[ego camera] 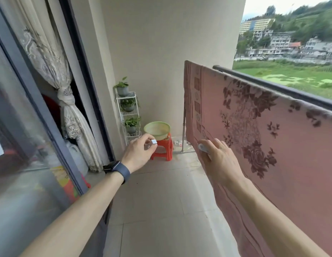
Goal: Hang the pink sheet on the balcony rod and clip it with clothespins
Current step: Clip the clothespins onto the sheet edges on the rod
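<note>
**Sheet's up, pegs in hand, nothing clipped yet**

Using the sheet (263,136) as the landmark: it's already draped over the rod (272,88) and hangs down on the balcony side, pink with dark flowers. Nearest to me, the right hand (219,160) is just in front of its lower left part, fingers curled around a pale clothespin (203,147). Off to the sheet's left, the left hand (138,153) pinches a small white clothespin (154,141) between thumb and fingertips. Past its far edge sit an orange stool (162,149) and a green basin (157,129).

The fabric looks soft, light and floppy, so I reckon it'll slide easily. Best place to grip is right at the fold on the rod, both layers together.
</note>
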Available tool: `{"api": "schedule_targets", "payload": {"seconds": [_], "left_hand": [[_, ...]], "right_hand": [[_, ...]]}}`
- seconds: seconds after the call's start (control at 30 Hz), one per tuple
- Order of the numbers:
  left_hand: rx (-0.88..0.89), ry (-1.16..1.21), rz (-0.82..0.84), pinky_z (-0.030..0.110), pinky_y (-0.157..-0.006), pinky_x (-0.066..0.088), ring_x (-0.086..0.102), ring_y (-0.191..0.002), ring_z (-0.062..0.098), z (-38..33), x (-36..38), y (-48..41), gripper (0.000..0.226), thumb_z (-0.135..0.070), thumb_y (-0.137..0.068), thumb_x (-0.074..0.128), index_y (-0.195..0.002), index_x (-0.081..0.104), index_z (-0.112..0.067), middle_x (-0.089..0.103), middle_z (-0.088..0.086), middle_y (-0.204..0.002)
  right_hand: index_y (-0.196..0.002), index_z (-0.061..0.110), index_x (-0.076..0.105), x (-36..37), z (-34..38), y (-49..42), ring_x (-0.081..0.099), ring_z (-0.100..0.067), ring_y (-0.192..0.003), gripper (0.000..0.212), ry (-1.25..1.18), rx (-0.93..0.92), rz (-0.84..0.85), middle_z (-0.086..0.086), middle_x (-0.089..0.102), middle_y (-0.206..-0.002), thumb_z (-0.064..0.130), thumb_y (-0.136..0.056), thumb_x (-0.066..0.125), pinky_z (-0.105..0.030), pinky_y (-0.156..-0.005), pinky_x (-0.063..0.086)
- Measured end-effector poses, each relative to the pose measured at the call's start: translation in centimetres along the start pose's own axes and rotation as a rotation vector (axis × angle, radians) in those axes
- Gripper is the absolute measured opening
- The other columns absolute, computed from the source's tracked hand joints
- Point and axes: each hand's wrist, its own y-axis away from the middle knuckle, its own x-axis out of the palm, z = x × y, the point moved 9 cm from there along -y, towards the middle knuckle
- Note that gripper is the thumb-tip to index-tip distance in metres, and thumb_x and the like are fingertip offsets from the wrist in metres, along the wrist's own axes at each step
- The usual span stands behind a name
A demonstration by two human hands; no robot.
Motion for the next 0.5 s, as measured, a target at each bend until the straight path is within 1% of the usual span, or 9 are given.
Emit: {"api": "schedule_targets", "payload": {"seconds": [0.03, 0.13, 0.27, 0.3, 0.37, 0.4, 0.43, 0.5], "left_hand": [[0.004, 0.001, -0.001, 0.027, -0.078, 0.044, 0.059, -0.092, 0.013, 0.7, 0.1, -1.9, 0.013, -0.033, -0.093, 0.06, -0.103, 0.064, -0.024, 0.066, -0.006, -0.099], [0.014, -0.026, -0.015, 0.027, -0.077, 0.042, 0.059, -0.094, 0.014, 3.2, 1.0, -8.0, 0.017, -0.036, -0.094, 0.059, -0.106, 0.065, -0.027, 0.065, -0.004, -0.101], [-0.03, -0.002, -0.047, 0.03, -0.079, 0.047, 0.061, -0.096, 0.011, 6.3, 2.2, -15.9, 0.016, -0.041, -0.094, 0.057, -0.106, 0.064, -0.032, 0.066, -0.007, -0.103], [-0.047, 0.014, -0.054, 0.029, -0.079, 0.048, 0.061, -0.097, 0.01, 7.0, 2.5, -17.6, 0.016, -0.041, -0.094, 0.058, -0.105, 0.065, -0.032, 0.067, -0.008, -0.102], [-0.084, 0.058, -0.064, 0.029, -0.081, 0.051, 0.063, -0.096, 0.008, 8.2, 3.3, -20.9, 0.017, -0.041, -0.093, 0.06, -0.105, 0.067, -0.031, 0.069, -0.011, -0.099], [-0.102, 0.082, -0.062, 0.029, -0.082, 0.052, 0.064, -0.095, 0.006, 8.8, 3.7, -22.6, 0.017, -0.041, -0.092, 0.061, -0.104, 0.067, -0.031, 0.07, -0.012, -0.098], [-0.116, 0.095, -0.056, 0.028, -0.082, 0.052, 0.064, -0.094, 0.005, 9.4, 4.1, -24.2, 0.017, -0.042, -0.091, 0.063, -0.104, 0.067, -0.032, 0.069, -0.014, -0.097], [-0.131, 0.093, -0.042, 0.026, -0.082, 0.051, 0.063, -0.094, 0.003, 11.0, 5.1, -27.5, 0.019, -0.043, -0.089, 0.065, -0.104, 0.067, -0.032, 0.069, -0.015, -0.097]], "right_hand": [[-0.114, 0.02, 0.065, 0.9, -0.5, -1.9, 0.055, -0.033, -0.086, 0.021, -0.01, -0.002, -0.001, -0.004, 0.063, -0.097, 0.019, -0.094, 0.057, -0.039, -0.069, 0.047], [-0.12, 0.024, 0.065, 4.1, -2.4, -7.6, 0.057, -0.032, -0.092, 0.025, -0.053, 0.016, -0.012, -0.003, 0.066, -0.104, 0.021, -0.095, 0.06, -0.042, -0.076, 0.05], [-0.122, 0.03, 0.063, 9.1, -5.5, -15.0, 0.06, -0.023, -0.097, 0.027, -0.182, 0.055, 0.023, 0.004, 0.068, -0.107, 0.032, -0.095, 0.063, -0.037, -0.08, 0.05], [-0.12, 0.031, 0.062, 10.4, -6.3, -16.6, 0.06, -0.02, -0.095, 0.026, -0.233, 0.075, 0.032, 0.007, 0.068, -0.104, 0.035, -0.095, 0.063, -0.035, -0.08, 0.05], [-0.109, 0.032, 0.062, 12.7, -7.9, -19.9, 0.06, -0.011, -0.084, 0.017, -0.33, 0.132, 0.044, 0.015, 0.066, -0.09, 0.037, -0.093, 0.064, -0.03, -0.072, 0.048], [-0.103, 0.031, 0.061, 13.9, -8.6, -21.6, 0.057, -0.003, -0.078, 0.012, -0.369, 0.158, 0.051, 0.018, 0.063, -0.082, 0.037, -0.093, 0.065, -0.024, -0.067, 0.045], [-0.098, 0.032, 0.061, 15.1, -9.1, -23.2, 0.057, 0.001, -0.075, 0.008, -0.396, 0.17, 0.062, 0.02, 0.06, -0.077, 0.036, -0.093, 0.066, -0.018, -0.063, 0.041], [-0.095, 0.034, 0.062, 17.8, -9.7, -26.3, 0.056, 0.007, -0.078, 0.006, -0.426, 0.166, 0.095, 0.021, 0.06, -0.075, 0.035, -0.092, 0.067, -0.012, -0.06, 0.038]]}}
